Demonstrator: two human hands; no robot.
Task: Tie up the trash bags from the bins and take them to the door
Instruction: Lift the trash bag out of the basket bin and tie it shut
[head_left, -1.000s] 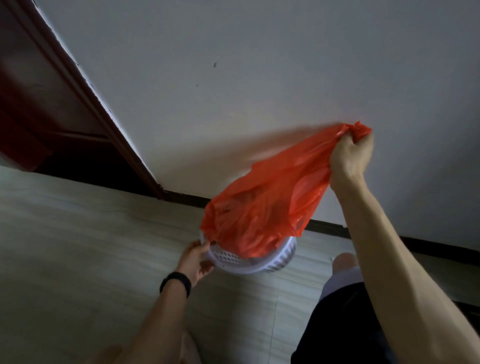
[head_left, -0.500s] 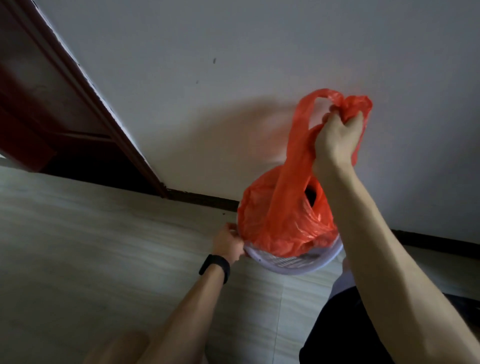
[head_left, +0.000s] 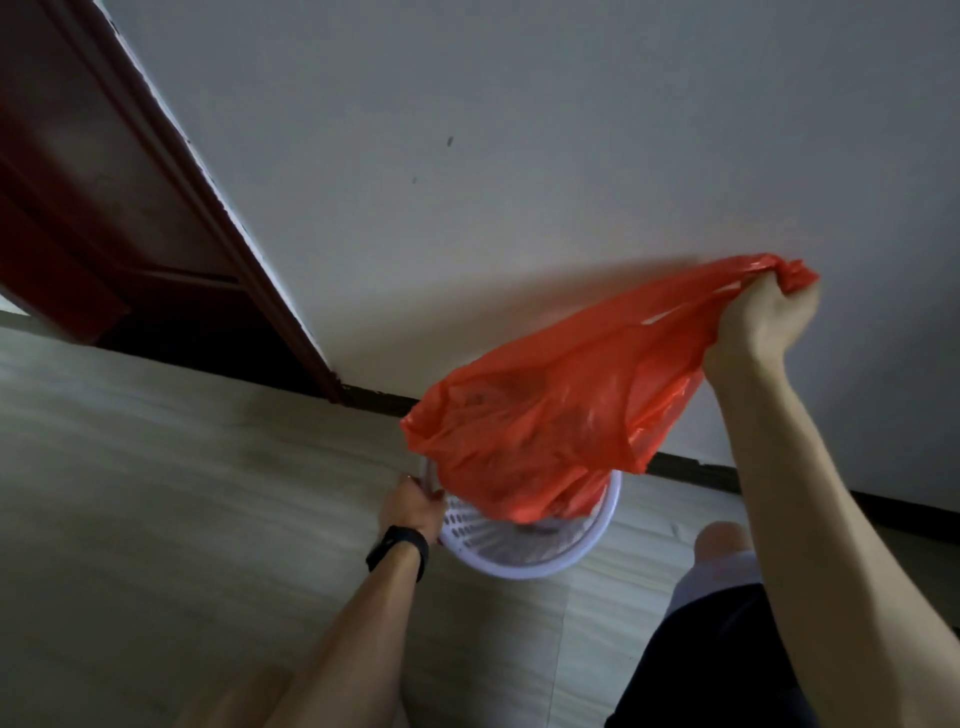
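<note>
A red plastic trash bag (head_left: 550, 415) is stretched up and to the right out of a small white perforated bin (head_left: 524, 545) on the floor. My right hand (head_left: 763, 327) grips the bag's bunched handles high at the right, close to the white wall. The bag's bottom still sits inside the bin. My left hand (head_left: 413, 506), with a black band on its wrist, grips the bin's left rim.
A dark red door and frame (head_left: 130, 208) stand at the left. A white wall (head_left: 519, 156) with a dark skirting board runs behind the bin. Pale tiled floor (head_left: 182, 519) spreads to the left. My knee (head_left: 722, 545) is to the right of the bin.
My right hand has swung the bag's handles from above the bin out to the right, stretching the bag sideways. My left hand stays on the bin's rim.
</note>
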